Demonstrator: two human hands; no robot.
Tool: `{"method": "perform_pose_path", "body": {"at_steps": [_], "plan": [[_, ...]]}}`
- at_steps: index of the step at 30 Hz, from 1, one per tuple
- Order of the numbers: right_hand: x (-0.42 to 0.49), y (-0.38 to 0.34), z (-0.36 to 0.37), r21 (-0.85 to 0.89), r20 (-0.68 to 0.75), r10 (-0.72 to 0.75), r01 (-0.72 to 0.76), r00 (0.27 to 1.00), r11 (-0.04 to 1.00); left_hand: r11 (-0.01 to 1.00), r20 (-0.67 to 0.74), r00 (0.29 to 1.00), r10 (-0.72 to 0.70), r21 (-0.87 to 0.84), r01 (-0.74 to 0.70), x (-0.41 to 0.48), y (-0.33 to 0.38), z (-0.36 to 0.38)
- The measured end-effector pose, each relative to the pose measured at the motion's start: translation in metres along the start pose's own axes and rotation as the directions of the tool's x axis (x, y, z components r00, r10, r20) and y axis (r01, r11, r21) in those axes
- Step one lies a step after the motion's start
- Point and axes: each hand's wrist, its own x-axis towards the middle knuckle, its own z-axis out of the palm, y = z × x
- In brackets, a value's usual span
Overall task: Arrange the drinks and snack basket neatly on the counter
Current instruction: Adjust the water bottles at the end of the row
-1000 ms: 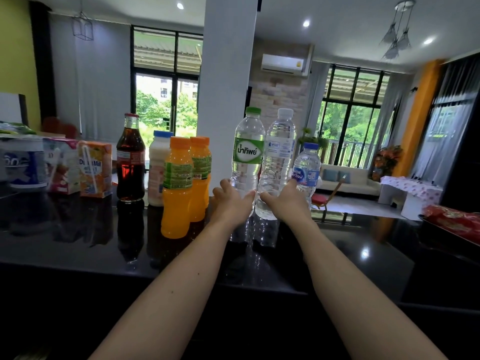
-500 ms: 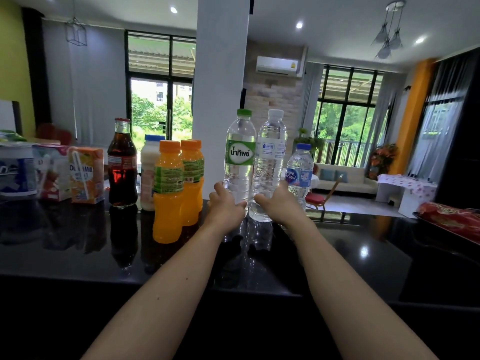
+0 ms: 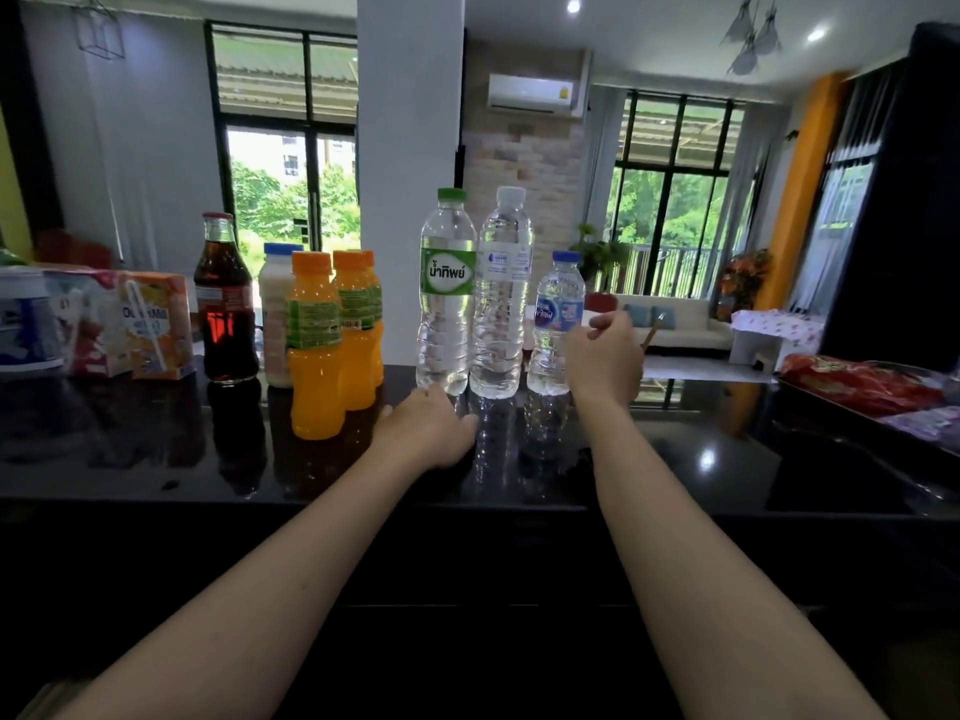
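Three water bottles stand in a row on the black counter (image 3: 156, 449): a green-capped bottle (image 3: 447, 304), a clear white-capped bottle (image 3: 501, 304) and a small blue-capped bottle (image 3: 553, 324). My left hand (image 3: 428, 431) rests low on the counter just in front of the green-capped bottle's base, holding nothing. Raised just right of the small bottle, my right hand (image 3: 605, 361) has loosely curled fingers and grips nothing. To the left are two orange juice bottles (image 3: 314, 350), a white milk bottle (image 3: 274, 324) and a cola bottle (image 3: 226, 309). The snack basket (image 3: 831, 402) with red packets sits far right.
Drink cartons (image 3: 156, 330) and a blue and white container (image 3: 26, 324) line the counter's far left. A white pillar (image 3: 410, 122) rises behind the bottles. Bare black counter lies between the small bottle and the snack basket.
Both hands let go of the two tall water bottles, which now stand on the counter. My left hand dropped to the counter; my right hand moved right, beside the small bottle.
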Motion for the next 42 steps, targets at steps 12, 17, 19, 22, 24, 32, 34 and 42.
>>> {"method": "perform_pose_path", "body": {"at_steps": [12, 17, 19, 22, 24, 32, 34, 42], "plan": [[0.031, 0.025, 0.008, 0.141, 0.7, 0.033, -0.184, 0.713, 0.973, 0.983, 0.101, 0.995, 0.004, 0.184, -0.022, -0.008, -0.001, -0.002], [0.026, 0.033, 0.011, 0.047, 0.57, 0.003, -0.035, 0.822, 0.998, 0.985, 0.072, 0.997, -0.007, 0.172, -0.005, -0.009, -0.001, 0.0], [0.028, 0.038, 0.017, -0.038, 0.506, 0.005, 0.016, 0.863, 0.999, 0.987, 0.066, 0.998, -0.007, 0.16, -0.003, -0.009, -0.001, 0.0], [0.029, 0.039, 0.022, -0.223, 0.397, 0.023, 0.072, 0.917, 0.972, 0.99, 0.055, 0.998, -0.004, 0.142, -0.004, -0.009, -0.001, 0.001], [0.03, 0.04, 0.024, -0.254, 0.385, 0.039, 0.065, 0.922, 0.965, 0.992, 0.042, 0.999, -0.004, 0.127, -0.002, -0.009, -0.002, 0.001], [0.03, 0.035, 0.02, -0.047, 0.549, 0.06, -0.041, 0.834, 0.998, 0.995, 0.027, 1.0, -0.006, 0.102, 0.003, -0.01, 0.0, -0.001], [0.028, 0.036, 0.018, -0.055, 0.522, 0.025, 0.004, 0.852, 0.998, 0.995, 0.028, 1.0, -0.01, 0.1, 0.008, -0.009, 0.0, -0.003], [0.033, 0.044, 0.027, -0.153, 0.468, 0.031, 0.046, 0.883, 0.987, 0.999, 0.025, 1.0, -0.012, 0.046, 0.011, -0.003, -0.003, -0.002]]}}
